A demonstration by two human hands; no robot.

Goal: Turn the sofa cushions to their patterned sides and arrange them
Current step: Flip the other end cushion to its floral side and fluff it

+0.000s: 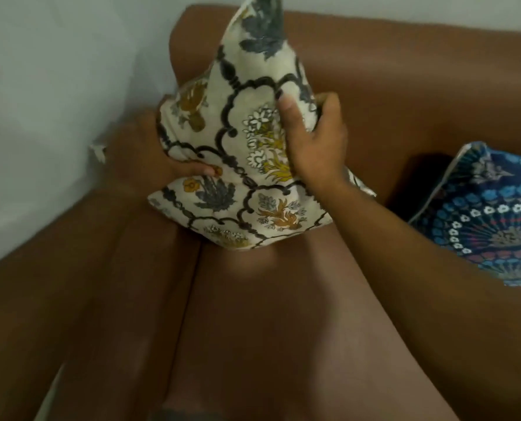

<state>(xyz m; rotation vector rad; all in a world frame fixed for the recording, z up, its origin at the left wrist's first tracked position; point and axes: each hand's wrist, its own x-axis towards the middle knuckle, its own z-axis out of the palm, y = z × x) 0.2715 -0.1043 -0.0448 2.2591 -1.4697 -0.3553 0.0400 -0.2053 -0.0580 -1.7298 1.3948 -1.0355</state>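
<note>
Both hands grip the cream floral cushion (241, 153) at the back corner of the brown sofa (268, 314), where the armrest meets the backrest. The cushion stands on its lower edge on the seat, patterned side facing out, its top corner pointing up against the backrest. The left hand (149, 159) clasps the cushion's left edge, thumb pressed onto the print and the other fingers hidden behind the fabric. The right hand (313, 141) pinches the cushion's right edge, thumb on the front, fingers curled round the back. To the right of this cushion, apart from it, a blue patterned cushion (484, 217) leans against the backrest, print showing.
</note>
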